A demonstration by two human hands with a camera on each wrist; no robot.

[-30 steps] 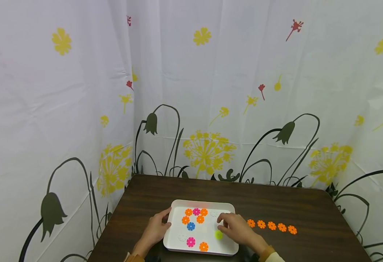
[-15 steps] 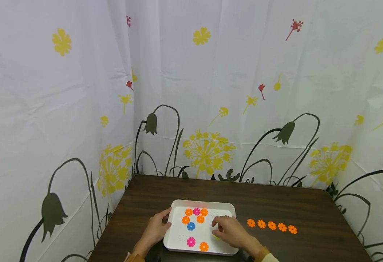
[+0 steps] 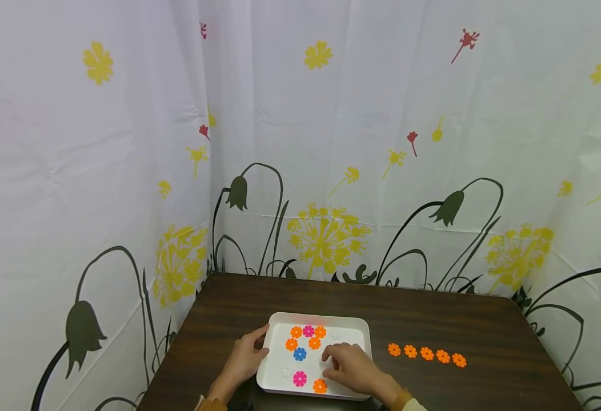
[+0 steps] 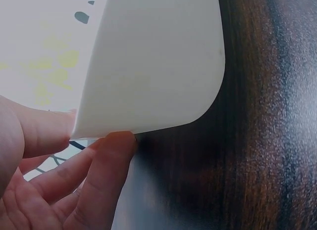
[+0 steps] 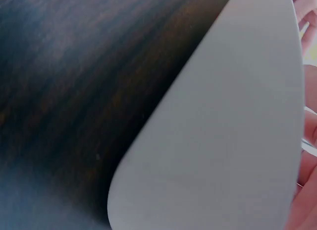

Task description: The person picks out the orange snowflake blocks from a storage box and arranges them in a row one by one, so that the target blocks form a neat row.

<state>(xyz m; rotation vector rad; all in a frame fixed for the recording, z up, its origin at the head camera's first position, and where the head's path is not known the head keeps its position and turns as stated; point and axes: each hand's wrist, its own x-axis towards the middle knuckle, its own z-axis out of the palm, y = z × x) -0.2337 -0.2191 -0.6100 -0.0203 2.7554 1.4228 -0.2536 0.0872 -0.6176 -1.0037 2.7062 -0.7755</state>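
Note:
My left hand (image 3: pixel 243 361) holds the left side of a shallow white tray (image 3: pixel 277 359). In the left wrist view, its thumb and fingers pinch the tray wall (image 4: pixel 153 61). Over the tray's right half hovers my right hand (image 3: pixel 351 368), with bent fingers, a gap between index finger and thumb, and nothing seen between them. Inside the tray lie orange flower-shaped discs (image 3: pixel 320 386), pink ones (image 3: pixel 299 378) and a blue one (image 3: pixel 299 354). Pale, see-through discs (image 3: pixel 286 373) are faint. A yellow-green disc is hidden under my right hand. The right wrist view shows mostly tray wall (image 5: pixel 218 121).
Several orange flower discs (image 3: pixel 426 353) lie in a slanting row on the dark wood table (image 3: pixel 434 319), right of the tray. A white curtain (image 3: pixel 362 114) with printed flowers hangs behind and beside the table.
My right hand has moved left and slightly nearer over the tray, covering the yellow-green disc that showed before. The left hand has stayed on the tray's edge.

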